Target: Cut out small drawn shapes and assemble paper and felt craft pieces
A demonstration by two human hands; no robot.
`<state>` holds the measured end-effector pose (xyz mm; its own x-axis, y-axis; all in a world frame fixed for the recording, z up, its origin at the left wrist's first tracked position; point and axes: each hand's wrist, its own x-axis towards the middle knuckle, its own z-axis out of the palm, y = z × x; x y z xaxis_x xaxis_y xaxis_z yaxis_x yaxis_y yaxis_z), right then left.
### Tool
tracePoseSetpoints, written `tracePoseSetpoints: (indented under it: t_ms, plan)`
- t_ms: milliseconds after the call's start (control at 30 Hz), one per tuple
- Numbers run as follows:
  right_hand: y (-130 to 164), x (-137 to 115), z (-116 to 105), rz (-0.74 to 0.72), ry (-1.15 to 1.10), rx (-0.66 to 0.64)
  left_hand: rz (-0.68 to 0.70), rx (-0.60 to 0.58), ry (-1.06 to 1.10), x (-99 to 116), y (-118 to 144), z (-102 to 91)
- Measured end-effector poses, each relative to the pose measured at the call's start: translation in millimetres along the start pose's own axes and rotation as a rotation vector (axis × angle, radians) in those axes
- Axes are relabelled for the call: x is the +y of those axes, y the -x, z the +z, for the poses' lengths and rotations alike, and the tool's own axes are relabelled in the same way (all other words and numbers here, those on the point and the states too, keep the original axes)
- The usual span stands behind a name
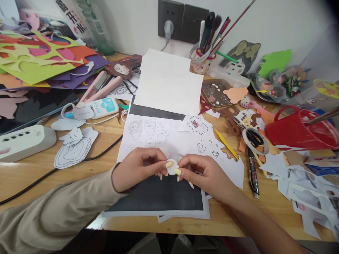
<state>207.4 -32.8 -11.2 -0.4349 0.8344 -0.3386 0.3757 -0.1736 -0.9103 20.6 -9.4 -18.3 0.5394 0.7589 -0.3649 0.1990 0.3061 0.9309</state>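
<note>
A small, rounded white paper piece (172, 168) is pinched between the thumbs and fingers of both hands. My left hand (143, 167) grips its left edge, and my right hand (203, 173) its right edge; both are closed. Just below lies a dark grey sheet (159, 197) with a white border. Beyond my fingers are white sheets printed with line drawings, among them a burger outline (162, 139) and a fluffy animal figure (198, 125). My fingers hide part of these sheets.
Blank white paper (169, 79) lies farther back. To the right are a yellow craft knife (226, 144), a black pen (253, 173), a tape roll (255, 141), a red cup (299, 127) and paper scraps (307, 194). A power strip (29, 143) and coloured paper (39, 67) occupy the left.
</note>
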Motion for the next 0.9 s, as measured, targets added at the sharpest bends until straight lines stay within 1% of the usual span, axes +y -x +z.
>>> tracePoseSetpoints:
  t_ms: [167,333,500,633,733,900]
  plan:
    - [-1.4,0.5,-0.6,-0.021,0.016,0.076,0.004,-0.022,-0.005,0.3,0.7,-0.3]
    - [-1.7,-1.4,-0.9,-0.012,0.015,0.105,-0.004,-0.022,0.007,1.4,1.5,-0.8]
    - [-1.1,-2.0,-0.6,-0.015,-0.009,0.132,-0.001,0.003,0.041,-0.7,0.8,-2.0]
    - [0.4,0.8,-0.4,-0.086,0.005,0.215,0.0,0.008,0.049,-3.2,0.7,-3.1]
    - [1.4,2.0,-0.4,-0.137,0.038,0.223,-0.001,0.014,0.052,-3.7,1.6,-3.5]
    - [1.0,-0.4,-0.6,-0.126,0.067,0.218,-0.009,0.036,0.048,-2.9,2.3,-3.7]
